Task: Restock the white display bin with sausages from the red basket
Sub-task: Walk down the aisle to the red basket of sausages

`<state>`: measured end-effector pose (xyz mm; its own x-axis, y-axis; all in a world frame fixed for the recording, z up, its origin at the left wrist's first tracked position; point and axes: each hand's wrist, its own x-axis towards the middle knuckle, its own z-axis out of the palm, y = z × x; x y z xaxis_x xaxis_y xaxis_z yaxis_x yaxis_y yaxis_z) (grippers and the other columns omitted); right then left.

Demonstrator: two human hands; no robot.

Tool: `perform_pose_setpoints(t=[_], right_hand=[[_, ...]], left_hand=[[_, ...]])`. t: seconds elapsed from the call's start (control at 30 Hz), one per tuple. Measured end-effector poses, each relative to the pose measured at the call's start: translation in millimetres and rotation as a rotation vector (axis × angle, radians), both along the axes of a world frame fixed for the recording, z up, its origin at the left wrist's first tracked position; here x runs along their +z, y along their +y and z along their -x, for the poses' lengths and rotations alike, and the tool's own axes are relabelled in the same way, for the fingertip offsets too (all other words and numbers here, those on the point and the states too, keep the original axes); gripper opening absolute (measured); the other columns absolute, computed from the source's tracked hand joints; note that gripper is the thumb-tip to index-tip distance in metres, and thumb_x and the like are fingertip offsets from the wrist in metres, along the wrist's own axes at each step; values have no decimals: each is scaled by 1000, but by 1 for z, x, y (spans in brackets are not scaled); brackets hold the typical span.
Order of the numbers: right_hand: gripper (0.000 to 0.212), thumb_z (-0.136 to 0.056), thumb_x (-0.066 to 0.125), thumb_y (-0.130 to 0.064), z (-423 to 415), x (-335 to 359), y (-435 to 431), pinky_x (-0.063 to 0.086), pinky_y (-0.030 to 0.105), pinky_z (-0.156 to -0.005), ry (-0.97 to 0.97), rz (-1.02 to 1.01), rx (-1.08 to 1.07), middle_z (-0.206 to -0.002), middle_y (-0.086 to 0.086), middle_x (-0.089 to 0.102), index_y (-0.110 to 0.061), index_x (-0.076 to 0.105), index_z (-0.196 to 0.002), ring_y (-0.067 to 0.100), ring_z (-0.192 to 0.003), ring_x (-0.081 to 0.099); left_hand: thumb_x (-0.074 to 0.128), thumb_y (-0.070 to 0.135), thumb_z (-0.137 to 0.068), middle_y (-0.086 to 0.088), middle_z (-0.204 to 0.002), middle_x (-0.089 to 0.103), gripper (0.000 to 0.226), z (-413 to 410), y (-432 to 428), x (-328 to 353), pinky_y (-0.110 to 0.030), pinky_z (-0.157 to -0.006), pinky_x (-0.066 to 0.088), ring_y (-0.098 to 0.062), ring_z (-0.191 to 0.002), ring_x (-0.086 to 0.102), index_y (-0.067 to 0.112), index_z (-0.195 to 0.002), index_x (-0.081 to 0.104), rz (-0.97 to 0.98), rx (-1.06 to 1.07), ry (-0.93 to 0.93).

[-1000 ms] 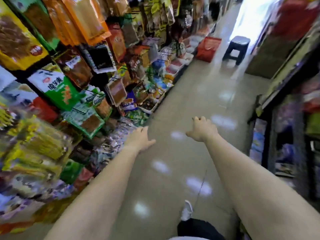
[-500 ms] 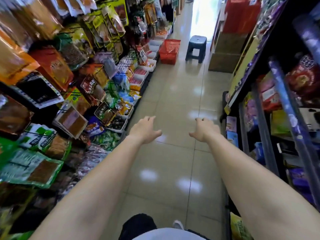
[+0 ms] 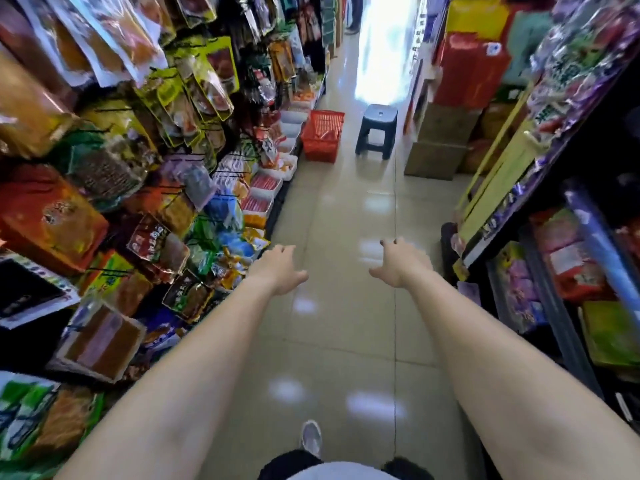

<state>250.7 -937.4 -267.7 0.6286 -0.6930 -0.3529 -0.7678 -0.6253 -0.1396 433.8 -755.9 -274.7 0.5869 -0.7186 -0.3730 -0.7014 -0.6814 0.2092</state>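
There is just the one view, from the camera worn on the person's head. It sits high over the aisle, tipped forward and down along the tiled floor (image 3: 346,220). The wide lens bows the snack racks (image 3: 104,168) on the left and the shelves (image 3: 554,237) on the right outward at the edges. Closest to it are both forearms (image 3: 194,358), stretched out to the left hand (image 3: 280,270) and right hand (image 3: 403,265) at mid-frame. A shoe (image 3: 311,438) shows near the bottom edge. The red basket (image 3: 322,135) and stool (image 3: 375,131) stand small, far down the aisle.
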Motion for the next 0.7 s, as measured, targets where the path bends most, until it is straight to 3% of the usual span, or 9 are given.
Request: perform_pose_setpoints(t=[0.33, 0.7], right_hand=[[71, -87, 62, -53, -147, 15, -132, 44, 47, -98, -44, 36, 17, -142, 9, 46, -21, 40, -145, 32, -128, 46], [68, -86, 64, -52, -253, 15, -393, 45, 48, -98, -26, 24, -25, -139, 10, 49, -19, 43, -142, 33, -125, 49]], left_hand=[[55, 53, -89, -11, -154, 37, 80, -143, -146, 6, -49, -108, 42, -33, -138, 40, 16, -155, 28, 14, -39, 5], [56, 50, -91, -12, -155, 36, 79, -269, -390, 24, -45, -108, 41, -32, -140, 40, 14, -155, 28, -1, 31, -9]])
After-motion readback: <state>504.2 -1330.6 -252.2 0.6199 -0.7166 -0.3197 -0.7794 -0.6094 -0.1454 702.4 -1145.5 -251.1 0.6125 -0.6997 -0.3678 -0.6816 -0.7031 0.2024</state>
